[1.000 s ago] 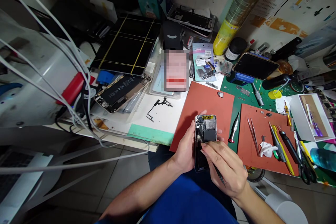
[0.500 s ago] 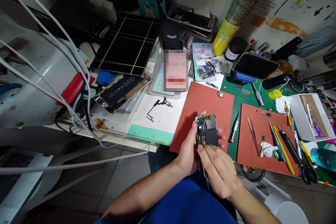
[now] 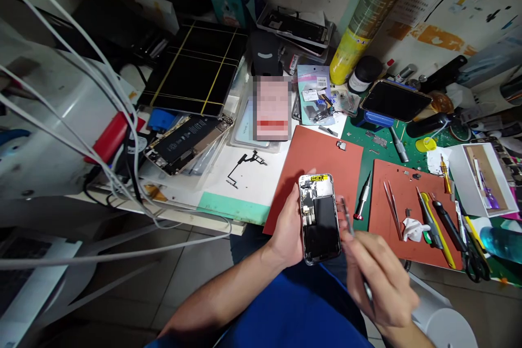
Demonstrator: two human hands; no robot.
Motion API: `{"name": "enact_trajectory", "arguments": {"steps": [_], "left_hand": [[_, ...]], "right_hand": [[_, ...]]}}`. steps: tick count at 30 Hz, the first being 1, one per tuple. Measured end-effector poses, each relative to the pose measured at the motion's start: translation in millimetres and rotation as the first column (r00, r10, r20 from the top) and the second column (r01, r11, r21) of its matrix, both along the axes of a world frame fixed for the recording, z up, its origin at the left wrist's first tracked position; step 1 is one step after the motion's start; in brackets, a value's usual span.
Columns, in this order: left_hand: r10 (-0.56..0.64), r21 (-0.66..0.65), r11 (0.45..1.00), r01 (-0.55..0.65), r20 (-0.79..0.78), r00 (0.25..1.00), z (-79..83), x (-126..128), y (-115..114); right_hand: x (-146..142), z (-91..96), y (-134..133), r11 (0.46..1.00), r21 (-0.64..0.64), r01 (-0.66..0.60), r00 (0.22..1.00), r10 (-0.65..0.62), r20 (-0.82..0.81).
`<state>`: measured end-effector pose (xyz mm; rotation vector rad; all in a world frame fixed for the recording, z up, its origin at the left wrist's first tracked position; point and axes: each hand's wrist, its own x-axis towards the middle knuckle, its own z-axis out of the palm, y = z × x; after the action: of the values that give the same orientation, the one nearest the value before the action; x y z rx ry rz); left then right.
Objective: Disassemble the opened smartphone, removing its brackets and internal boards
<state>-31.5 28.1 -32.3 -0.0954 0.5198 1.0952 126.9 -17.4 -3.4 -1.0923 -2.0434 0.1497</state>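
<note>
An opened phone [image 3: 321,220] rests in my left hand [image 3: 287,228], its inner parts facing up. The fingers of that hand wrap round it from the left side, with fingertips showing past its right edge. A strip of yellow tape lies at the phone's top end, and a black battery fills its lower right. My right hand [image 3: 381,277] is closed on a slim grey tool [image 3: 348,218], blurred, so its exact kind cannot be told. The tool's end points up, just right of the phone.
Under and beyond the phone lies a reddish mat [image 3: 326,152]. A screwdriver [image 3: 363,196] lies to its right. A second mat [image 3: 383,244] carries tweezers [image 3: 393,209], pry tools and scissors [image 3: 477,266]. Left are a flex cable [image 3: 242,160], another opened phone [image 3: 190,144] and hanging white cables [image 3: 118,92].
My right hand has moved off the phone, down and to the right, with the slim tool in it. The phone now faces up more fully, its lower half uncovered.
</note>
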Motion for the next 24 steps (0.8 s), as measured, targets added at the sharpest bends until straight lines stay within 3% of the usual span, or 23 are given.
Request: {"name": "enact_trajectory", "arguments": {"steps": [3, 6, 9, 12, 14, 16, 17, 18, 19, 20, 22, 24], "left_hand": [[0.045, -0.03, 0.998, -0.046, -0.032, 0.998, 6.7, 0, 4], [0.119, -0.057, 0.99, -0.127, -0.121, 0.985, 15.5, 1, 7], [0.173, -0.063, 0.98, -0.187, -0.184, 0.968, 21.8, 3, 8], [0.191, -0.055, 0.977, -0.207, -0.222, 0.956, 24.3, 5, 8], [0.188, -0.041, 0.978, -0.202, -0.23, 0.955, 25.0, 6, 8], [0.188, -0.021, 0.98, -0.198, -0.228, 0.955, 26.4, 6, 8], [0.194, -0.011, 0.979, -0.202, -0.228, 0.954, 27.6, 7, 7], [0.207, -0.001, 0.977, -0.213, -0.23, 0.951, 29.1, 8, 6], [0.225, 0.011, 0.973, -0.229, -0.235, 0.946, 31.0, 9, 5], [0.244, 0.023, 0.969, -0.246, -0.243, 0.939, 33.1, 10, 3], [0.273, 0.051, 0.962, -0.269, -0.253, 0.928, 37.5, 10, -3], [0.262, 0.078, 0.965, -0.251, -0.235, 0.936, 40.7, 5, -10]], "right_hand": [[19, 4.0, 0, 0.983, -0.104, 0.153, 0.988, -0.153, 0.01], [41, -4.1, 2, 0.921, -0.252, 0.298, 0.954, -0.286, 0.085], [62, -19.8, 4, 0.851, -0.206, 0.483, 0.853, -0.404, 0.331], [72, -28.8, 4, 0.811, -0.177, 0.557, 0.756, -0.406, 0.513], [66, -26.2, 0, 0.782, -0.203, 0.589, 0.758, -0.448, 0.474], [49, -18.1, -7, 0.722, -0.35, 0.597, 0.803, -0.539, 0.255], [36, -13.3, -11, 0.682, -0.491, 0.542, 0.81, -0.58, 0.088], [22, -8.8, -14, 0.619, -0.67, 0.41, 0.782, -0.617, -0.091], [8, -5.1, -17, 0.539, -0.821, 0.187, 0.721, -0.643, -0.258], [-5, -2.4, -17, 0.464, -0.885, -0.052, 0.628, -0.673, -0.39], [-24, -0.1, -13, 0.361, -0.827, -0.43, 0.443, -0.714, -0.542], [-26, 0.3, -2, 0.374, -0.712, -0.594, 0.295, -0.722, -0.626]]}}
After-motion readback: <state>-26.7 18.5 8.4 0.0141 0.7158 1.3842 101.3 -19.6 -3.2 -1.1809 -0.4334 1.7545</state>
